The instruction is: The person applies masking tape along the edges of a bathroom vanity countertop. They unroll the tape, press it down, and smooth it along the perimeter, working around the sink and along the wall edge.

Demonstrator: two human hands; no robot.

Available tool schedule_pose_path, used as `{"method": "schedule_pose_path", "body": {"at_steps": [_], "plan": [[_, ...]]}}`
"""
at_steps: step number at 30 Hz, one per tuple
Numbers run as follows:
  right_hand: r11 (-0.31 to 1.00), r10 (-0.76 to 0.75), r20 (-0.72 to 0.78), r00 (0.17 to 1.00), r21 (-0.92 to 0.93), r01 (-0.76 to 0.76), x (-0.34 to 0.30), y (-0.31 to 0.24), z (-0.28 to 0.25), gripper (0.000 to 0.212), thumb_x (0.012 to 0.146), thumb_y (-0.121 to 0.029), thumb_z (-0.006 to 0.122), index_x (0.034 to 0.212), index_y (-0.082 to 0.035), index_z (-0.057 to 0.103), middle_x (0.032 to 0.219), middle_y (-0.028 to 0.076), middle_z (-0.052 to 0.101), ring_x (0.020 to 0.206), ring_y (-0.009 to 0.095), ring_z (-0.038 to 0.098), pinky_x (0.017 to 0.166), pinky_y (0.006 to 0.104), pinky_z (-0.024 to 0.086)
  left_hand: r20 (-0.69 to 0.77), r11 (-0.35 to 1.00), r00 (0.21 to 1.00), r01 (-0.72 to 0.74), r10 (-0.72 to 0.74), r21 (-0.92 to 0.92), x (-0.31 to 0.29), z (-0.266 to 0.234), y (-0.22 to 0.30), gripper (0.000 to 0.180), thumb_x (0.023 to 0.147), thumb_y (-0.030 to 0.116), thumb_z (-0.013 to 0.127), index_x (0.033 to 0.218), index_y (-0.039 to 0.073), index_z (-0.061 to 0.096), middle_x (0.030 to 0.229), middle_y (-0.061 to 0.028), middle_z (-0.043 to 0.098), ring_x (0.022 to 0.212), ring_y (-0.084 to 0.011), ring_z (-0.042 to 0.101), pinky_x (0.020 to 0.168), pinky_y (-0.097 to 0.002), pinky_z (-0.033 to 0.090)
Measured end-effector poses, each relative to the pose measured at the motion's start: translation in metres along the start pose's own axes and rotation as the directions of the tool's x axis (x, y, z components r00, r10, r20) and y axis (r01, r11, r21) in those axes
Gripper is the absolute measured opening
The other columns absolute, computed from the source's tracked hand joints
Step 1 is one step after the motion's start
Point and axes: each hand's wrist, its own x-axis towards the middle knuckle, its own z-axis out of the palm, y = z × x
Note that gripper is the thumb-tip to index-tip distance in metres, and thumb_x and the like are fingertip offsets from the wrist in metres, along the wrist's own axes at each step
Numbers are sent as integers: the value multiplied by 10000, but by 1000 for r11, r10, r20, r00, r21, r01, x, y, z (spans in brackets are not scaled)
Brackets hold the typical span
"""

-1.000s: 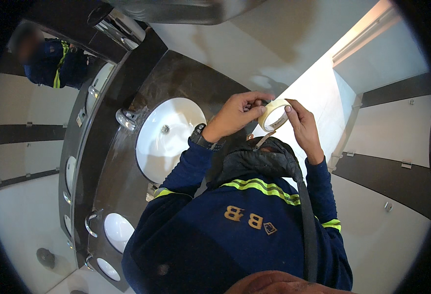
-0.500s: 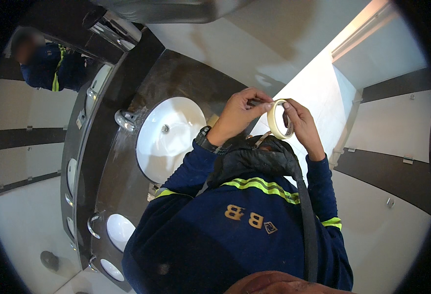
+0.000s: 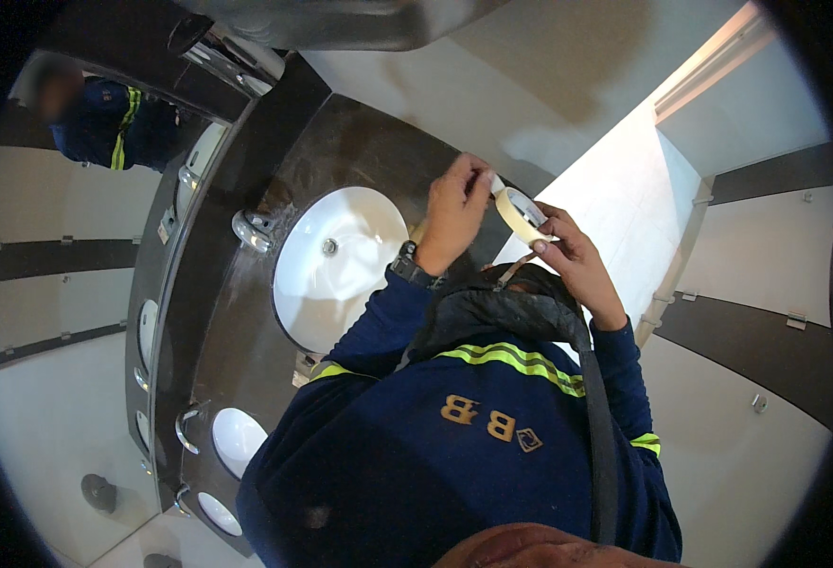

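A roll of pale cream masking tape (image 3: 519, 216) is held up in front of my chest. My right hand (image 3: 573, 257) grips the roll at its lower right side, thumb below and fingers around the rim. My left hand (image 3: 456, 210), with a black watch on its wrist, pinches the loose end of the tape between thumb and fingers. A short strip runs from the roll to that pinch. Below the hands hangs a black bag (image 3: 502, 308) with a strap across my navy, reflective-banded top.
To the left, a dark counter (image 3: 237, 312) carries a large white round basin (image 3: 341, 256) with a chrome faucet (image 3: 251, 230). Smaller basins (image 3: 237, 440) lie farther along it, beside a wall mirror (image 3: 66, 218). Pale stall doors (image 3: 767, 256) stand at the right.
My left hand has drawn up and left with the tape end, pulling a short strip off the roll. The roll has tilted, and my right hand has shifted lower on it.
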Motion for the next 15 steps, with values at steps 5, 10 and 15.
{"method": "schedule_pose_path", "body": {"at_steps": [5, 10, 15], "plan": [[971, -12, -80, 997, -241, -8, -4, 18, -12, 408, 1013, -340, 691, 1217, 13, 702, 1322, 204, 644, 1175, 312, 626, 1047, 405, 488, 79, 980, 994, -90, 77, 177, 42, -37, -31, 161, 1012, 164, 639, 1037, 5, 645, 781, -165, 679, 666, -297, 673, 653, -395, 522], [918, 113, -59, 992, -374, -127, -12, 25, -25, 394, 997, -362, 685, 1068, 25, 682, 993, 201, 666, 925, 317, 620, 810, 432, 483, 275, 927, 960, -145, 47, 347, 78, -51, -61, 165, 1006, 191, 648, 1014, 26, 648, 768, -187, 640, 679, -358, 620, 670, -414, 498], [879, 178, -176, 968, -414, -237, -15, 45, -40, 409, 988, -358, 695, 950, 49, 700, 755, 212, 654, 688, 347, 605, 681, 456, 487, 225, 946, 973, -114, 45, 304, 95, -66, -103, 162, 1018, 175, 653, 1032, 14, 649, 839, -191, 659, 716, -286, 626, 699, -385, 508]]}}
